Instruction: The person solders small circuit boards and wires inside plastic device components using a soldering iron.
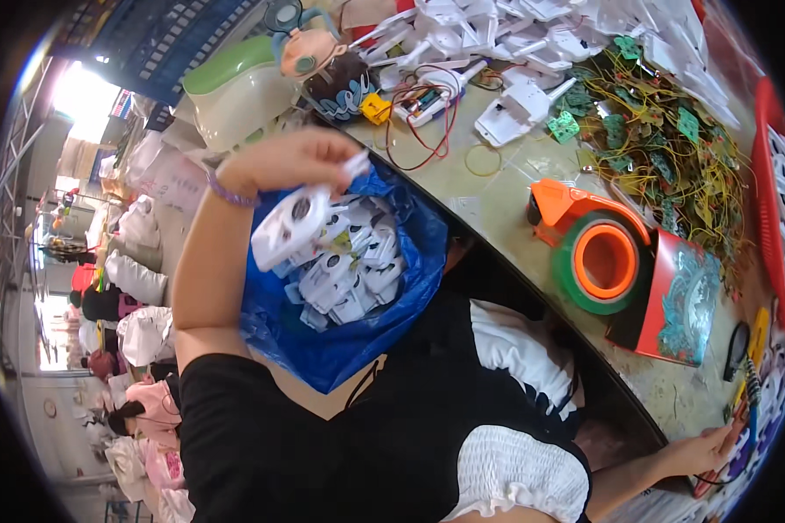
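My left hand (301, 159), with a purple band at its wrist, grips a white plastic housing (292, 228) by its narrow end. The wider end of the housing has a dark round grille and hangs down. Beneath it is a blue plastic bag (423, 231), its mouth spread, filled with several similar white housings (340, 279). Far to the right, my right hand (702, 451) is at the table's edge beside some hand tools. Its fingers are closed together, and what they hold is too small to make out.
On the table (506, 213) lie an orange tape dispenser (567, 209) with green tape, a red box (672, 301), and green circuit boards (689, 125) tangled in yellow wires. White housings (462, 35) heap at the back. A red basket (776, 218) and yellow cutter (759, 334) are at right.
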A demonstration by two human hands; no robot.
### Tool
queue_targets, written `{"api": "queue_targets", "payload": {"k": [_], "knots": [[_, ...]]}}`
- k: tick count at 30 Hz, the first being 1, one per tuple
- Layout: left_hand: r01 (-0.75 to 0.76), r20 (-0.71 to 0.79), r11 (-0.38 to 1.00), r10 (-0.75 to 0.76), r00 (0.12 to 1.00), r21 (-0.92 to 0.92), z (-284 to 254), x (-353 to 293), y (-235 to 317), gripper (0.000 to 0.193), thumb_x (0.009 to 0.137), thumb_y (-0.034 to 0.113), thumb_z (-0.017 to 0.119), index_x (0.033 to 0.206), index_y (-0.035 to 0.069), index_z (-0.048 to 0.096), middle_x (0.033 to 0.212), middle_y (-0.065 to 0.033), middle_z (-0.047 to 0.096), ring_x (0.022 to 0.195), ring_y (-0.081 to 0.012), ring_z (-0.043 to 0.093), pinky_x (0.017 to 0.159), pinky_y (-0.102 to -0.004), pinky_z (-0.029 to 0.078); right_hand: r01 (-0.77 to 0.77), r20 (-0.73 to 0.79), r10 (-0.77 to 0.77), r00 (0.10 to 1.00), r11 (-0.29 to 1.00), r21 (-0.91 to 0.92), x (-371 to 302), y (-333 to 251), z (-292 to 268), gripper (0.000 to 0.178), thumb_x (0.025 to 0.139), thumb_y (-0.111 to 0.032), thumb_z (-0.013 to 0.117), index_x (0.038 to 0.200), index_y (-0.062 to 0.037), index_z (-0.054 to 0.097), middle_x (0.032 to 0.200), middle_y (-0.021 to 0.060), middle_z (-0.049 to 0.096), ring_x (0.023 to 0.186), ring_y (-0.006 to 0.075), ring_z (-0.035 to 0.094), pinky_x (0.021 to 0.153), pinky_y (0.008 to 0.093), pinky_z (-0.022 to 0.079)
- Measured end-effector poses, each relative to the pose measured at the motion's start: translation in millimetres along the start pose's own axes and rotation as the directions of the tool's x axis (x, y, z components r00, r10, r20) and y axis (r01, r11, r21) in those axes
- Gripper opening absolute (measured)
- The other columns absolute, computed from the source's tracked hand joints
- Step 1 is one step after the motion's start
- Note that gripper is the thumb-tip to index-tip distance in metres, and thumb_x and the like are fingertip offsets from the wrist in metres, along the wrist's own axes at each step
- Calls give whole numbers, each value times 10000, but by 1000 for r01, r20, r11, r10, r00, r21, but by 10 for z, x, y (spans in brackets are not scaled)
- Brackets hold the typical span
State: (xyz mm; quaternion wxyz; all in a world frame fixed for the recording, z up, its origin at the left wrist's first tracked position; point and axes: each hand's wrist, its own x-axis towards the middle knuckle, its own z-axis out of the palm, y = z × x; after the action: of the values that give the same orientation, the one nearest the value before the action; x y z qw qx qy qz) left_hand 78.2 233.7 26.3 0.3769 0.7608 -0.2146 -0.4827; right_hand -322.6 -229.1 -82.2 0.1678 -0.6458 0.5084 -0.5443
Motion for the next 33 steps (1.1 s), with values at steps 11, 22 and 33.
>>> {"api": "queue_targets", "payload": {"k": [11,22,33], "knots": [[293,-482,915,-132,866,276,796,167,-1376,257,810,223,690,868,11,557,712,-125,583,654,-234,554,608,-359,440,-35,79,4,997,918,395,-226,-123,115,259,925,-61,535,1148,71,530,728,39,482,631,100,402,582,209,339],[-279,-88,645,476,875,712,692,809,545,301,800,312,675,945,49,676,877,-123,659,819,-300,631,707,-374,496,-29,28,19,999,905,425,-464,-102,104,290,940,-60,482,1214,32,458,672,5,436,610,71,386,535,197,274],[120,-262,292,519,814,949,489,2164,904,459,622,272,777,939,-15,609,1032,-210,628,908,-339,632,771,-419,521,117,105,-212,972,815,567,-639,-271,95,201,947,-4,435,1141,6,485,693,29,440,601,69,348,532,201,271]]}}
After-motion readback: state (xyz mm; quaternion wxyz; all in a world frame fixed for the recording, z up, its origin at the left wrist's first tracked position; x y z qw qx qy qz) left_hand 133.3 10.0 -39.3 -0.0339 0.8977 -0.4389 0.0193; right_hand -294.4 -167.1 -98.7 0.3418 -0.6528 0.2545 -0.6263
